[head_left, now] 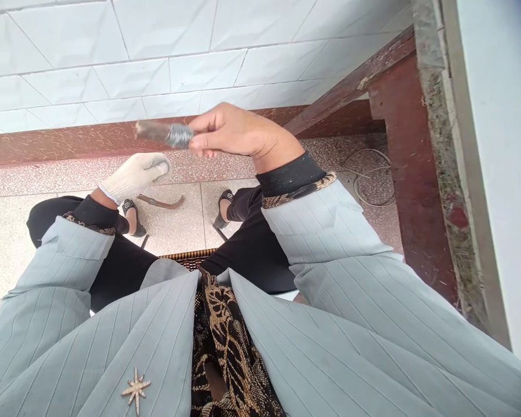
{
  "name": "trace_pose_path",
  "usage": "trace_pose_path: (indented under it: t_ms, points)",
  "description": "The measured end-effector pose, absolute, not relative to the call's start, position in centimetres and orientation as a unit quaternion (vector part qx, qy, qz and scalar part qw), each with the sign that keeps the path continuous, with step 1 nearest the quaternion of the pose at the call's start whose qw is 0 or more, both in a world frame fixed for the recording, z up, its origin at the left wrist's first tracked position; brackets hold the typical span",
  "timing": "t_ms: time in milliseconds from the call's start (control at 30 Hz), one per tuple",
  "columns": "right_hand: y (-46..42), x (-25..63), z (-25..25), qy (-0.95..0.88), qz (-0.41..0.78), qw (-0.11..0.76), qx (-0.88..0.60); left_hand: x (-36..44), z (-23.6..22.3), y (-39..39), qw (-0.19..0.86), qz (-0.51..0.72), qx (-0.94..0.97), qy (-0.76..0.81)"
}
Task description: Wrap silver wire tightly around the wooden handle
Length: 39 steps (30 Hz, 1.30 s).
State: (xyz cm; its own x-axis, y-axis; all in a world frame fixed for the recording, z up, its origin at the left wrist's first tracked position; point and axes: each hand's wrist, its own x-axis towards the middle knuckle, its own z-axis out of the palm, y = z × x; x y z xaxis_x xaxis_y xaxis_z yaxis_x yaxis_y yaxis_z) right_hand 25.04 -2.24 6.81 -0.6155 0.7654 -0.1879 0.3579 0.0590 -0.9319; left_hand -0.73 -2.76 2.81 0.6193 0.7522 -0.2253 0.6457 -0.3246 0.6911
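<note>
My right hand (pixel 226 132), bare, pinches the right end of a short wooden stick (pixel 151 130) held level in front of the wall. Silvery wire (pixel 180 135) is wound in a thick band around the stick, right beside my fingertips. Lower and to the left is my left hand (pixel 136 174), in a white knitted glove. Its fingers are curled in with the thumb against them; whatever may be inside is hidden. It stays apart from the stick. On the floor below lies a curved brown piece (pixel 161 202) with a greyish wrapping near one end.
A white tiled wall (pixel 130 87) with a reddish base strip rises ahead. To the right stand a dark red wooden frame (pixel 410 174) and a coiled pale cable (pixel 373 176) on the speckled floor (pixel 186 223). A woven seat edge (pixel 186 256) shows between my legs.
</note>
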Motion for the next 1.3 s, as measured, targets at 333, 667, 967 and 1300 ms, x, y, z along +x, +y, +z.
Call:
trace_pose_path:
  t_ms: [333,667,967,1300]
  points:
    - [-0.9,24.8,5.1,-0.716,0.316,0.05,-0.621,0.5,2.7,-3.8,0.414,-0.014,0.846,0.336]
    - [-2.0,24.4,6.1,-0.758,0.535,-0.194,-0.319,-1.0,3.9,-3.0,0.341,0.087,0.827,0.438]
    - [-1.2,27.0,6.1,-0.563,0.583,0.377,-0.448,0.3,2.3,-3.8,0.434,0.012,0.818,0.377]
    - [-0.9,25.7,5.4,-0.743,0.307,-0.045,-0.593,-0.4,4.6,-4.0,0.436,-0.021,0.834,0.337]
